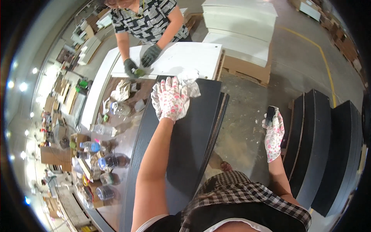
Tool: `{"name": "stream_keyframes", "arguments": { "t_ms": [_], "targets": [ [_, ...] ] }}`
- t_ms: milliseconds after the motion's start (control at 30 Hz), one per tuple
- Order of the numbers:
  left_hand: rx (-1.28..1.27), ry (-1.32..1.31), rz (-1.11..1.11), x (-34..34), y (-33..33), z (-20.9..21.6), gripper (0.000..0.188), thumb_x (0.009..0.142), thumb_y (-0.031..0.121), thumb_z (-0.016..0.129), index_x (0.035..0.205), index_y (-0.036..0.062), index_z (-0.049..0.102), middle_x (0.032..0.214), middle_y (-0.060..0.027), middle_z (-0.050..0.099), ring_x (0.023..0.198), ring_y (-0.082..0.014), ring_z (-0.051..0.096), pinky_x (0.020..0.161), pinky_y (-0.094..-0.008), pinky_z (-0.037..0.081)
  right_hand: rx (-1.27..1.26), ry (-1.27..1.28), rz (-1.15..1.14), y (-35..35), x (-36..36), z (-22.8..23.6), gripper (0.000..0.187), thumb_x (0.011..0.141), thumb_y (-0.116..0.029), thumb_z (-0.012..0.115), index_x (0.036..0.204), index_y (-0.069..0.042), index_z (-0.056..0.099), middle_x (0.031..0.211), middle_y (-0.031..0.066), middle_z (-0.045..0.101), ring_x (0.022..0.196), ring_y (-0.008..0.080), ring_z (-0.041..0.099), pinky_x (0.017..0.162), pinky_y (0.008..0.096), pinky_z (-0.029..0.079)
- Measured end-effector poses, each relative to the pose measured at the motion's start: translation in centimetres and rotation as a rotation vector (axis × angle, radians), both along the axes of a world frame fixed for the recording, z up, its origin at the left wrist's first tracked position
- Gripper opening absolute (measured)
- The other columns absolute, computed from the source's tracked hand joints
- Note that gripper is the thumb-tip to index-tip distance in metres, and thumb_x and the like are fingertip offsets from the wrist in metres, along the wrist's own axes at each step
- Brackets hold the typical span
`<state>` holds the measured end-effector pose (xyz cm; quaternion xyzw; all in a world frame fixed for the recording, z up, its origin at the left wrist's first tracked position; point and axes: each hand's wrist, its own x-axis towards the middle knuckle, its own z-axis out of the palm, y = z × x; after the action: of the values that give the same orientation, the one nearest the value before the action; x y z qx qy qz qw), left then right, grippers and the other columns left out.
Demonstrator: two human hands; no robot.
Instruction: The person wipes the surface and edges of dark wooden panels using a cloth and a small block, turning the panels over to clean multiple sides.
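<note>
My left hand (172, 101), in a white glove with pink flowers, lies flat with fingers stretched out on a crumpled white rag (155, 102). Under the rag is a dark grey board (154, 133), one of a stack. More bunched white cloth (190, 82) lies just beyond my fingers at the board's far end. Off to the right, away from the board, my right hand (274, 133) wears a matching glove. Its fingers are closed round a small black block-like object (270, 115), whose exact kind I cannot make out.
Across from me a person's dark-gloved hands (141, 63) work on a white panel (181, 58) with a small green thing. Several plastic bottles (109, 162) stand on the brown tabletop (127, 133) to the left. Stacked dark panels (317, 143) stand right; stacked white panels (239, 27) stand behind.
</note>
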<state>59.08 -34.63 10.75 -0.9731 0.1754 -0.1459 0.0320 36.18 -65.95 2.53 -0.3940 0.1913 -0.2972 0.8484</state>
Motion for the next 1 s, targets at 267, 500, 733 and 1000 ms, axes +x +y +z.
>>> {"name": "stream_keyframes", "arguments": {
  "t_ms": [267, 500, 733, 1000],
  "targets": [
    [-0.18, -0.072, -0.591, -6.0, -9.4, 1.8, 0.051, 0.085, 0.04, 0.056, 0.13, 0.0149, 0.061, 0.133, -0.0094, 0.06, 0.127, -0.0313, 0.052, 0.11, -0.0505, 0.035, -0.049, 0.092, -0.135, -2.5, -2.6, -1.5, 0.036, 0.102, -0.019, 0.057, 0.133, -0.003, 0.053, 0.106, 0.0143, 0.07, 0.079, 0.0169, 0.069, 0.063, 0.0258, 0.056],
    [-0.286, 0.07, -0.3, 5.4, 7.9, -0.7, 0.042, 0.091, 0.016, 0.055, 0.13, 0.0018, 0.06, 0.127, -0.0181, 0.064, 0.118, -0.0298, 0.062, 0.102, -0.0396, 0.049, -0.174, 0.185, -0.094, -1.0, -3.0, 0.8, 0.033, 0.101, -0.028, 0.062, 0.126, -0.007, 0.062, 0.106, 0.0042, 0.069, 0.079, 0.0105, 0.065, 0.067, 0.0255, 0.054],
    [-0.275, 0.129, 0.175, 4.3, 5.3, -2.5, 0.053, 0.098, 0.034, 0.056, 0.141, 0.0043, 0.05, 0.135, -0.0206, 0.054, 0.123, -0.0384, 0.054, 0.101, -0.0454, 0.046, -0.075, 0.0, -0.08, -0.5, -5.2, -1.0, 0.045, 0.097, -0.02, 0.066, 0.138, -0.006, 0.053, 0.12, 0.0076, 0.066, 0.088, 0.011, 0.066, 0.072, 0.022, 0.056],
    [-0.244, -0.034, 0.016, 11.4, 8.2, -6.5, 0.053, 0.095, 0.033, 0.057, 0.139, 0.003, 0.053, 0.144, -0.0179, 0.051, 0.135, -0.0337, 0.045, 0.113, -0.0421, 0.037, -0.128, 0.019, 0.075, 3.1, -2.9, -0.1, 0.047, 0.1, -0.019, 0.061, 0.144, -0.007, 0.047, 0.121, 0.002, 0.064, 0.088, 0.0067, 0.061, 0.076, 0.0217, 0.052]
  ]
}}
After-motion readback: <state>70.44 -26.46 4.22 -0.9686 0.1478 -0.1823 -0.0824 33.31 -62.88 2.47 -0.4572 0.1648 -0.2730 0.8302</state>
